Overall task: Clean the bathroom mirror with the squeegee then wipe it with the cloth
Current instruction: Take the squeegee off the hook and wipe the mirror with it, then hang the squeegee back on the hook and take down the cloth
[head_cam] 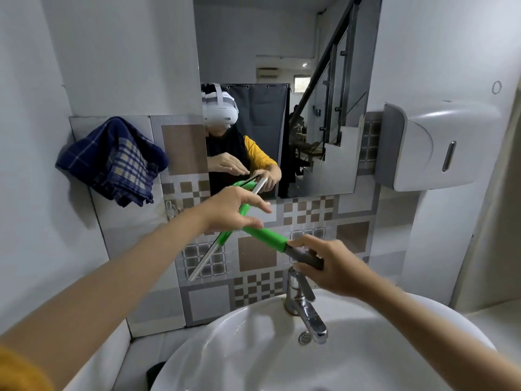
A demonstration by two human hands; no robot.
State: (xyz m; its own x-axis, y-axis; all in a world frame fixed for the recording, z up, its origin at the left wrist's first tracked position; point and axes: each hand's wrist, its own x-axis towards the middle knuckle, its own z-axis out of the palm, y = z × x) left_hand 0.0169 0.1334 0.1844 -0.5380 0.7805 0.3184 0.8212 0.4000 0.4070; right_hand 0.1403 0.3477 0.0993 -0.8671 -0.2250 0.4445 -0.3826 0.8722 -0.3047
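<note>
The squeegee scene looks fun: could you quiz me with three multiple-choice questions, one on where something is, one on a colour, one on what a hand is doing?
1. Where does the checked cloth hang?
A. On the wall left of the mirror
B. Over the tap
C. In the sink

2. What colour is the squeegee body?
A. Red
B. Green
C. Yellow

3. What is the right hand doing?
A. Turning the tap
B. Resting in the sink
C. Gripping the squeegee's dark handle end

Answers: 1 A, the blue plaid cloth hangs on the tiled wall beside the mirror's left edge. 2 B, the body is bright green. 3 C, its fingers close round the dark grip, above the tap.
</note>
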